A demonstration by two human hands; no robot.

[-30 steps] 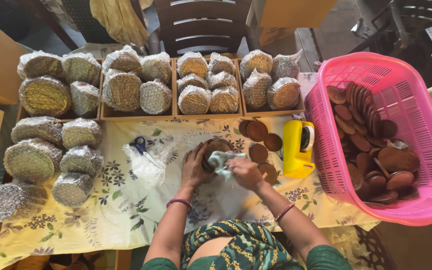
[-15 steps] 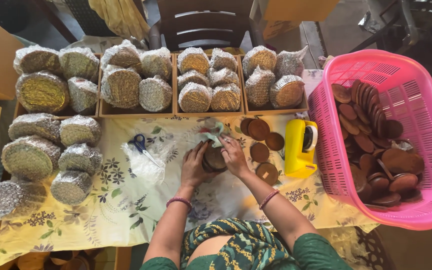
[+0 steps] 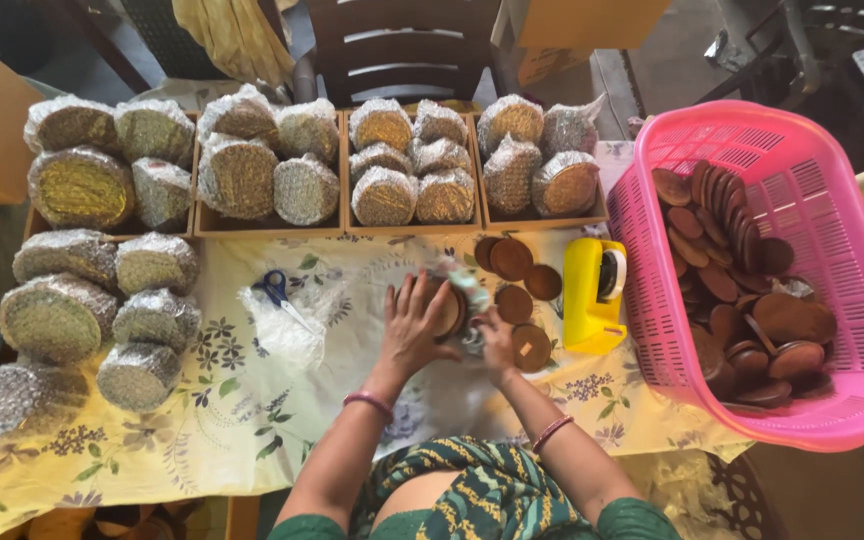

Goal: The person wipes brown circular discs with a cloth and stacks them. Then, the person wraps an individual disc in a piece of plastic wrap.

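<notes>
Hands meet at the table's middle. Left hand (image 3: 414, 325) lies flat, fingers spread, on a brown round disc (image 3: 449, 308) in crinkly wrap (image 3: 470, 290). Right hand (image 3: 497, 340) pinches that wrap. Yellow tape holder (image 3: 592, 295) sits at three o'clock.

Single head-worn view, looking steeply down from above the seated person onto the surface (image 3: 252, 440). Faces forward toward a chair (image 3: 397, 45); hands (image 3: 412, 330) sit close, mid-frame.

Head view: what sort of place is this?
Probably a small home packing workspace: bubble-wrapped bundles fill wooden trays, a pink basket holds brown discs, and a yellow tape dispenser stands on the floral cloth.
</notes>
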